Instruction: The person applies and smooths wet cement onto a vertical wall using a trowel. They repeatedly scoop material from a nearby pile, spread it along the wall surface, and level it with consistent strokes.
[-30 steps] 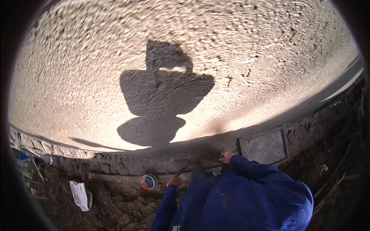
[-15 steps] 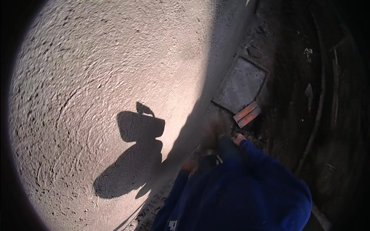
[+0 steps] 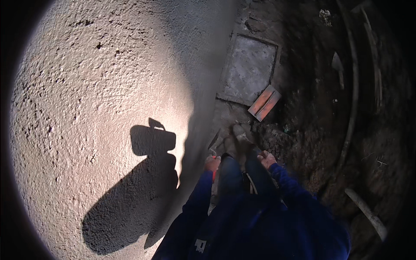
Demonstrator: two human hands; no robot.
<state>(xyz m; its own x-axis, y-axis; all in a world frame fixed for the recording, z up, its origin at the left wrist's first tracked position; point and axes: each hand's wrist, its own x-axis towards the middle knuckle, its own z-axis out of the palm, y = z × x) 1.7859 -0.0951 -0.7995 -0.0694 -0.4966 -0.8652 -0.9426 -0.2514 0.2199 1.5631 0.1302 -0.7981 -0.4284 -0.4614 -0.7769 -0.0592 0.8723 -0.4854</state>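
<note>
My left hand is closed around the red handle of a trowel, low beside the plastered wall. Its dark metal blade points away from me, close to the wall's base. Beside my right knee is my right hand, with its fingers curled in. Whether anything is inside that hand is hidden. Ahead of my feet lies a flat reddish rectangular piece with a dark groove along its middle. It rests at the near right corner of a square grey slab set in the ground.
A rough plastered wall fills the left side, with my shadow on it. Dark, uneven soil lies to the right. A long curved pipe or hose, a pointed tool-like piece and a pale stick lie there.
My view has shifted, so the slab and reddish piece sit farther left and higher. The trowel in my left hand, blurred before, now shows clearly. My right hand stays near the knee.
</note>
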